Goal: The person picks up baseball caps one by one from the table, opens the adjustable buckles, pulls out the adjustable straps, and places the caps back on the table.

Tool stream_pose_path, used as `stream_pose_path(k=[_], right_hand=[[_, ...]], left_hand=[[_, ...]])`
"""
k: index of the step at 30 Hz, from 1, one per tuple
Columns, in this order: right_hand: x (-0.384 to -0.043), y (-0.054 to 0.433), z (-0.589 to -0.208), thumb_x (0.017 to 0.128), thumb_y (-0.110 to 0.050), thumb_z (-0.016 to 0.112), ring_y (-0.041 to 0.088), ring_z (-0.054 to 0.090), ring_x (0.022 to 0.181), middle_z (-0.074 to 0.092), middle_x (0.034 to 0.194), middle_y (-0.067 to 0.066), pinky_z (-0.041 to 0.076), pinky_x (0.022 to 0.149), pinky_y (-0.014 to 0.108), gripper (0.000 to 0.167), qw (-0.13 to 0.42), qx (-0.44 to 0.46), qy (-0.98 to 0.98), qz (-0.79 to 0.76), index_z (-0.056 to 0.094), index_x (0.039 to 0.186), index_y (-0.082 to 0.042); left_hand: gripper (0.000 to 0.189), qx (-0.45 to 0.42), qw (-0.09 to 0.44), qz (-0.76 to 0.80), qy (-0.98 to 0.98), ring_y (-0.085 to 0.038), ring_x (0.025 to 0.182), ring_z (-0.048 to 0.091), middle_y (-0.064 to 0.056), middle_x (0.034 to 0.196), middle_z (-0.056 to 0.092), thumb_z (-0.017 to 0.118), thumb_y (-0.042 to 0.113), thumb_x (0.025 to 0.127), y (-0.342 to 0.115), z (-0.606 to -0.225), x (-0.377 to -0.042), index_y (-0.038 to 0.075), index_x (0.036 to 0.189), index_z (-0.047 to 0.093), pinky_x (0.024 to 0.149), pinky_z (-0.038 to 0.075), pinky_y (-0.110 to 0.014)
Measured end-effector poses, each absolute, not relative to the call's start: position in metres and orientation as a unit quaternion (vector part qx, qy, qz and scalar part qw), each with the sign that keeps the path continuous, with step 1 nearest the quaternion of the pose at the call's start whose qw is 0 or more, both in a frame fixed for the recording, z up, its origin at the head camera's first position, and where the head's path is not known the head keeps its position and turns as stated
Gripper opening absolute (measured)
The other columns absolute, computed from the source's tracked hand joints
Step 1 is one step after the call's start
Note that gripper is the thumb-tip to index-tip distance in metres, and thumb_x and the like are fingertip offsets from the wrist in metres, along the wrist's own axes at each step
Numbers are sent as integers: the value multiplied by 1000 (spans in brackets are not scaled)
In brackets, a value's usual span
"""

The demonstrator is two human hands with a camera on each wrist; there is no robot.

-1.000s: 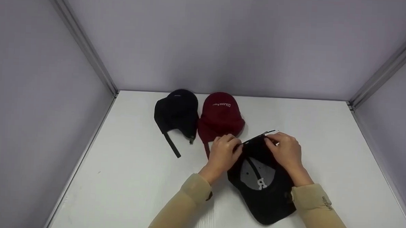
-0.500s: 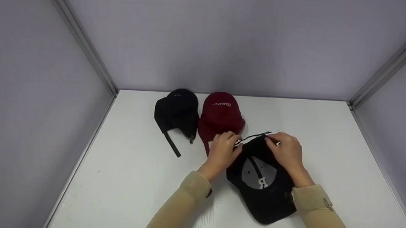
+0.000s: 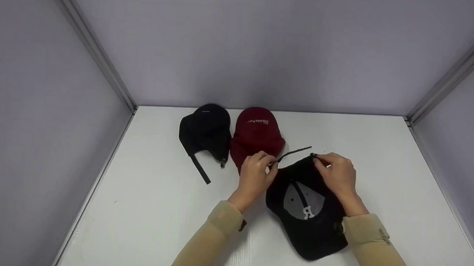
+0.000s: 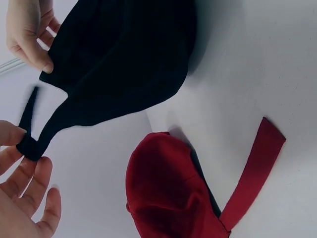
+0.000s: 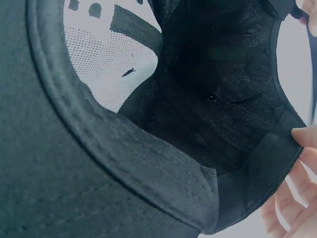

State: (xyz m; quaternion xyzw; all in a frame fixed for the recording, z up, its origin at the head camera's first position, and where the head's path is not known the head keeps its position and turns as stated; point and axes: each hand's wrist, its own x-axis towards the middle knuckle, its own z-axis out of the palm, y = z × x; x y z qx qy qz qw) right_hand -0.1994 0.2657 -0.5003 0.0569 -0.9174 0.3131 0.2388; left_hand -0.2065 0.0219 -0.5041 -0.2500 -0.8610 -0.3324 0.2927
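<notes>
A black baseball cap (image 3: 316, 240) with a white letter patch inside its crown lies with its hollow turned up and its brim towards the person. My left hand (image 3: 256, 174) pinches the cap's back strap (image 3: 296, 150) near its base, and the strap's free end points right, apart from the other side. At the opposite corner of the back opening, my right hand (image 3: 338, 174) holds the cap's edge between thumb and fingers. An open gap shows between strap and edge in the left wrist view. The right wrist view looks into the crown, with the right thumb (image 5: 303, 136) on the sweatband.
Behind the left hand lies a red cap (image 3: 258, 130) with white lettering, its loose strap (image 4: 255, 173) partly hidden in the head view. Left of it is another black cap (image 3: 209, 127), strap undone. Grey panels (image 3: 240, 49) wall the white table (image 3: 145, 225).
The strap's free end has come out of the right side of the cap's back and now stands loose. My left hand has shifted slightly left with the strap; the right has stayed nearly in place.
</notes>
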Motion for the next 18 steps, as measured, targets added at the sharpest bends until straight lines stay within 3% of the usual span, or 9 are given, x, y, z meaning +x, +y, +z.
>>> stream_pose_path(k=[5,12,18], right_hand=[[-200,267,-499,86,-15,76,24,68,69,73,85,9,52,61,44,14,226,40,-919,322,78,95,-5],[-199,267,-499,87,-14,75,26,68,73,73,88,10,53,63,44,16,218,43,-919,326,78,97,-3],[-199,268,-500,87,-15,75,26,68,74,73,89,10,53,64,44,17,215,37,-919,328,78,98,-3]], left_hand=[[5,-219,284,-370,-857,-9,71,59,2,78,62,71,12,88,19,-503,-208,9,84,69,63,46,-26],[15,-168,189,-442,-861,-6,71,57,5,81,63,64,25,97,15,-508,-208,12,92,70,63,48,-20],[24,-188,121,-436,-872,-15,72,63,0,84,66,70,34,92,11,-516,-199,10,93,72,65,49,-22]])
